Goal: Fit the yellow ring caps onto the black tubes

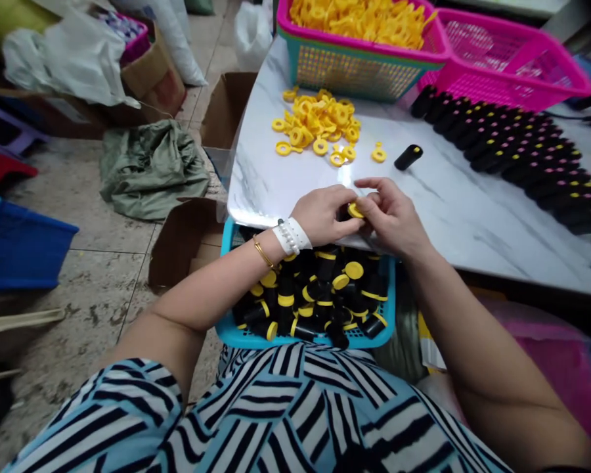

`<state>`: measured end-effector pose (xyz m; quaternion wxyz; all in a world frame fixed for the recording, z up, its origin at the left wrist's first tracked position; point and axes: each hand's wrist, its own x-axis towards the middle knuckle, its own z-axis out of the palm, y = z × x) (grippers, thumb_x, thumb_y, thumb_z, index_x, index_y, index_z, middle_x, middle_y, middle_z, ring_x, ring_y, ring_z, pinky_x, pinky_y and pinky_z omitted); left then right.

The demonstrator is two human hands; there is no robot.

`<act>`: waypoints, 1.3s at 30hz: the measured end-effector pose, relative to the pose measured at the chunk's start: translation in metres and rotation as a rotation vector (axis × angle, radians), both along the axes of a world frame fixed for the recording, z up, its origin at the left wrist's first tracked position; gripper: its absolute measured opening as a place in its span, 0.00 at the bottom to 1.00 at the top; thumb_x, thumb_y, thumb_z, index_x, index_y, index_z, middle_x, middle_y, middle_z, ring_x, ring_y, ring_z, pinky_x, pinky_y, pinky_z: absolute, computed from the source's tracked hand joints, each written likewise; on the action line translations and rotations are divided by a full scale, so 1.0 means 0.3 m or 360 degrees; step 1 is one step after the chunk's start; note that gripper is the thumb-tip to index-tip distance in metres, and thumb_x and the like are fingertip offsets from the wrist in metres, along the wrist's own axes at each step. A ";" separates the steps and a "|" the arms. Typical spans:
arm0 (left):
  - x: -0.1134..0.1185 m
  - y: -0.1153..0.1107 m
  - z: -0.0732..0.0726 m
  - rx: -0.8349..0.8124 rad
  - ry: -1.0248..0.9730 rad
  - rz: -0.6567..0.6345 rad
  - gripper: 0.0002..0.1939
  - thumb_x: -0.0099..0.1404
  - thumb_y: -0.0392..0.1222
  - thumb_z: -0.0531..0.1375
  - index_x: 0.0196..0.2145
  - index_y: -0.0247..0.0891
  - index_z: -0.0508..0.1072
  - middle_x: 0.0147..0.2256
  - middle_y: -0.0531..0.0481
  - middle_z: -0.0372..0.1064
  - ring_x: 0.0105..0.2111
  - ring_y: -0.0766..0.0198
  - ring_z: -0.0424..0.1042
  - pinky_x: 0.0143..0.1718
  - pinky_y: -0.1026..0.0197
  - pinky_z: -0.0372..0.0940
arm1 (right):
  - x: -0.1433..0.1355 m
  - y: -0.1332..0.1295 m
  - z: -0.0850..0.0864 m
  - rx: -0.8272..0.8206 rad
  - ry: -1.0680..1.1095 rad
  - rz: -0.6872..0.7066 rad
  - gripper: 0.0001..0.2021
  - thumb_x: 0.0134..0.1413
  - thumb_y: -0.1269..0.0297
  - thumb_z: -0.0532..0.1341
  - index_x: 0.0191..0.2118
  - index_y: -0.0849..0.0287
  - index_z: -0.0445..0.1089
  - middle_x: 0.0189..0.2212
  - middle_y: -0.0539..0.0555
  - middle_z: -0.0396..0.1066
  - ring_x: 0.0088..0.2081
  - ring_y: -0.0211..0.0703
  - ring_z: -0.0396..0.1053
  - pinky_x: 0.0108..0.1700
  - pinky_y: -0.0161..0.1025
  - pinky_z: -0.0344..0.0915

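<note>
Left hand (pixel 320 211): fingers curled around a dark piece, mostly hidden behind them.
Right hand (pixel 393 213): thumb and fingers grasping the yellow cap (pixel 356 210) on that piece; how firmly it sits, I cannot tell.
Yellow cap: between both hands at the table's (pixel 251 187) near edge; uneven pressure could skew it, a slack pinch could drop it.
Blue basket (pixel 391 295): below the hands, heaped with yellow-capped black pieces; a forearm bump could spill some.
Loose black tube (pixel 408 157): beyond the right hand, near a single yellow ring (pixel 379 154); a stray knuckle could knock it away.
Black tube rows (pixel 512 151): farther right, closely packed; a sweeping elbow could scatter them.
</note>
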<state>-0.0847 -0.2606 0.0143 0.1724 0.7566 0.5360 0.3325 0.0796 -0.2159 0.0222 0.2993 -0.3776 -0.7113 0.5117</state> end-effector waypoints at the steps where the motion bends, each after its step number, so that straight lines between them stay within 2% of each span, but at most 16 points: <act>1: 0.003 -0.002 0.000 0.0007 0.0020 -0.0042 0.11 0.60 0.44 0.59 0.38 0.36 0.73 0.36 0.49 0.69 0.34 0.63 0.67 0.38 0.61 0.61 | 0.002 -0.013 -0.004 0.0048 -0.0001 -0.0028 0.22 0.53 0.50 0.65 0.50 0.54 0.66 0.21 0.44 0.60 0.20 0.34 0.58 0.22 0.33 0.58; 5: -0.012 -0.048 0.029 0.0012 0.0088 -0.0082 0.11 0.60 0.44 0.59 0.37 0.34 0.72 0.36 0.47 0.68 0.36 0.61 0.68 0.39 0.59 0.62 | 0.038 -0.104 0.017 0.0168 0.0023 -0.0233 0.20 0.56 0.51 0.63 0.50 0.54 0.66 0.22 0.46 0.60 0.21 0.36 0.59 0.24 0.35 0.58; 8: -0.058 -0.190 0.063 -0.0024 0.0097 -0.0055 0.13 0.63 0.47 0.58 0.39 0.34 0.71 0.35 0.46 0.68 0.36 0.60 0.68 0.38 0.59 0.63 | 0.148 -0.232 0.045 0.0230 -0.0071 -0.0332 0.14 0.56 0.57 0.64 0.47 0.54 0.69 0.24 0.48 0.63 0.22 0.37 0.60 0.25 0.36 0.59; 11: -0.116 -0.398 0.058 -0.0159 0.0196 -0.0202 0.16 0.65 0.48 0.57 0.46 0.36 0.69 0.42 0.44 0.69 0.38 0.60 0.69 0.38 0.59 0.65 | 0.286 -0.380 0.016 -0.0037 -0.0368 0.0147 0.09 0.53 0.62 0.66 0.41 0.53 0.70 0.23 0.47 0.66 0.21 0.36 0.61 0.24 0.34 0.58; 13: -0.141 -0.518 0.026 -0.0282 0.0397 -0.0263 0.15 0.67 0.45 0.54 0.49 0.39 0.67 0.42 0.44 0.69 0.36 0.59 0.70 0.35 0.59 0.65 | 0.340 -0.462 -0.044 -0.0293 -0.0516 0.0538 0.06 0.56 0.64 0.63 0.40 0.53 0.68 0.23 0.47 0.68 0.22 0.36 0.63 0.24 0.33 0.59; 15: -0.146 -0.593 -0.018 -0.0477 0.0486 -0.0315 0.17 0.68 0.42 0.52 0.54 0.41 0.65 0.39 0.46 0.70 0.33 0.59 0.71 0.31 0.59 0.66 | 0.340 -0.515 -0.120 -0.0395 -0.0566 0.0681 0.03 0.57 0.63 0.61 0.37 0.54 0.66 0.22 0.47 0.68 0.22 0.37 0.64 0.24 0.33 0.59; 18: -0.125 -0.618 -0.071 -0.0779 0.0364 -0.0330 0.25 0.66 0.37 0.53 0.60 0.46 0.55 0.43 0.47 0.70 0.36 0.60 0.73 0.36 0.59 0.68 | 0.261 -0.541 -0.211 -0.0319 -0.0460 0.0542 0.11 0.52 0.57 0.64 0.29 0.55 0.62 0.20 0.48 0.67 0.21 0.37 0.65 0.23 0.32 0.60; 20: -0.108 -0.595 -0.082 -0.0903 0.0268 -0.0328 0.26 0.64 0.35 0.54 0.59 0.47 0.56 0.45 0.48 0.70 0.39 0.60 0.73 0.40 0.61 0.68 | 0.198 -0.538 -0.241 -0.0281 -0.0330 0.0513 0.14 0.49 0.53 0.65 0.27 0.55 0.61 0.19 0.47 0.67 0.20 0.37 0.66 0.23 0.32 0.60; 23: -0.101 -0.546 -0.061 -0.1010 0.0283 -0.0386 0.18 0.58 0.31 0.55 0.46 0.46 0.66 0.40 0.51 0.72 0.36 0.61 0.73 0.36 0.64 0.67 | 0.145 -0.528 -0.270 -0.0219 -0.0203 0.0607 0.16 0.47 0.52 0.66 0.25 0.55 0.62 0.18 0.45 0.64 0.20 0.36 0.65 0.21 0.29 0.58; 26: -0.120 -0.493 -0.014 -0.1001 0.0329 -0.0492 0.12 0.57 0.32 0.57 0.39 0.44 0.68 0.36 0.52 0.72 0.33 0.64 0.73 0.32 0.67 0.65 | 0.148 -0.512 -0.278 -0.0115 -0.0176 0.0731 0.12 0.47 0.59 0.66 0.24 0.58 0.64 0.17 0.44 0.61 0.19 0.32 0.62 0.21 0.27 0.54; 28: -0.138 -0.446 0.027 -0.0867 0.0274 -0.0507 0.09 0.61 0.35 0.57 0.40 0.43 0.69 0.35 0.52 0.72 0.32 0.65 0.72 0.32 0.68 0.64 | 0.168 -0.486 -0.233 -0.0098 -0.0184 0.0788 0.08 0.48 0.64 0.66 0.24 0.60 0.67 0.17 0.45 0.62 0.19 0.30 0.61 0.21 0.25 0.55; 30: -0.149 -0.382 0.070 -0.0683 0.0165 -0.0437 0.07 0.64 0.39 0.56 0.41 0.43 0.70 0.33 0.53 0.72 0.32 0.66 0.71 0.32 0.67 0.63 | 0.191 -0.428 -0.133 -0.0045 -0.0188 0.0704 0.07 0.50 0.64 0.66 0.26 0.61 0.71 0.19 0.46 0.66 0.20 0.31 0.63 0.23 0.25 0.58; 32: -0.147 -0.303 0.106 -0.0547 0.0060 -0.0305 0.07 0.66 0.43 0.56 0.39 0.42 0.71 0.29 0.53 0.71 0.28 0.67 0.70 0.31 0.67 0.62 | 0.206 -0.318 -0.009 0.0162 -0.0187 0.0477 0.07 0.52 0.62 0.65 0.29 0.60 0.73 0.22 0.49 0.70 0.23 0.33 0.66 0.27 0.28 0.62; 35: -0.116 -0.176 0.131 -0.0463 -0.0039 -0.0134 0.08 0.65 0.46 0.58 0.35 0.40 0.73 0.25 0.54 0.70 0.24 0.68 0.67 0.29 0.66 0.61 | 0.207 -0.050 0.122 0.0637 -0.0186 -0.0199 0.07 0.54 0.63 0.63 0.38 0.58 0.73 0.33 0.53 0.74 0.34 0.40 0.70 0.33 0.33 0.66; 37: -0.085 -0.100 0.127 -0.0435 -0.0084 -0.0093 0.09 0.63 0.46 0.59 0.35 0.39 0.73 0.25 0.54 0.70 0.24 0.68 0.67 0.29 0.66 0.62 | 0.195 0.153 0.136 0.0806 -0.0183 -0.0460 0.17 0.50 0.63 0.65 0.48 0.56 0.70 0.47 0.57 0.70 0.45 0.46 0.69 0.38 0.38 0.69; 39: -0.059 -0.032 0.113 -0.0407 -0.0136 -0.0080 0.10 0.62 0.46 0.60 0.38 0.38 0.72 0.27 0.54 0.71 0.24 0.68 0.68 0.30 0.66 0.63 | 0.177 0.325 0.107 0.0647 -0.0231 -0.0522 0.23 0.46 0.65 0.66 0.51 0.55 0.69 0.54 0.58 0.65 0.50 0.49 0.67 0.42 0.41 0.70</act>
